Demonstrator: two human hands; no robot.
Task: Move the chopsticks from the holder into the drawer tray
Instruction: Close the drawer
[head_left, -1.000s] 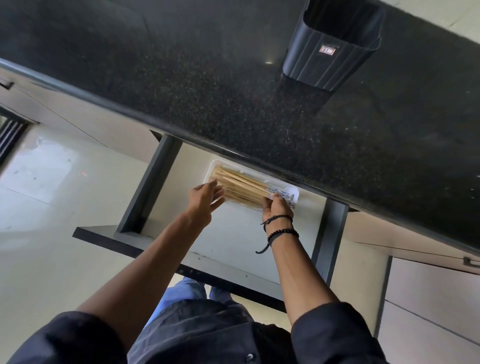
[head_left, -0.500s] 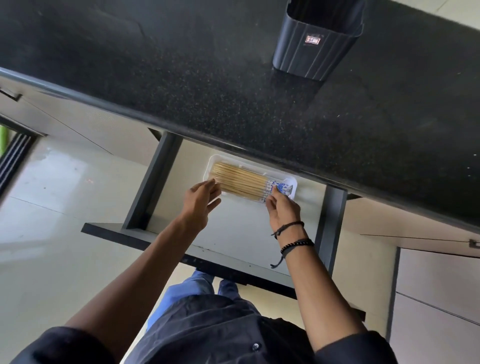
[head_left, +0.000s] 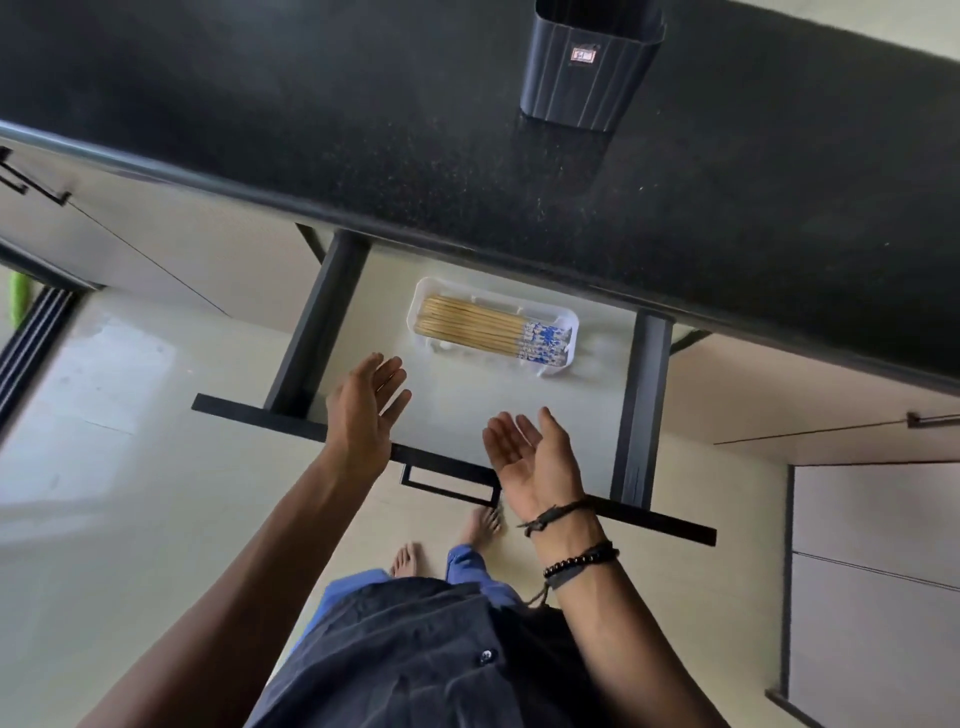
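Pulled-out drawer (head_left: 467, 405): white tray (head_left: 571, 343) holds tan chopsticks (head_left: 467, 327), blue-patterned ends together.

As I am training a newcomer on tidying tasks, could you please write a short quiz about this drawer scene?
1. True or false: the chopsticks lie in the white tray inside the open drawer.
2. What do the left hand and the right hand hold? A. chopsticks B. the tray C. nothing
3. Fill in: the dark holder stands on the black ____.

Key: 1 true; 2 C; 3 counter.
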